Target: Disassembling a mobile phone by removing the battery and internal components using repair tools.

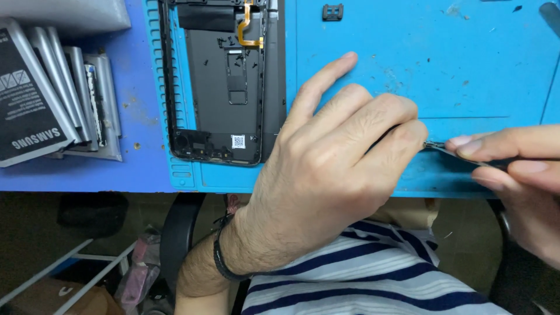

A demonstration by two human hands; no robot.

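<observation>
Left hand point(332, 169) lies knuckles-up on the light blue rubber work mat point(408, 64), index finger stretched toward 12 o'clock and the other fingers curled; whether they pinch anything beneath cannot be told. Right hand point(519, 175), entering from 3 o'clock, has thumb and fingers pressed together on slim grey metal tweezers point(443, 147), whose tips meet the left fingertips near the mat's front edge. At 10 o'clock of the left hand lies an opened dark grey phone frame with an orange flex cable point(224, 87); a stack of flat black-and-silver batteries point(52, 93) sits farther out at 9 o'clock, and a small black clip point(332, 11) at 12 o'clock.
</observation>
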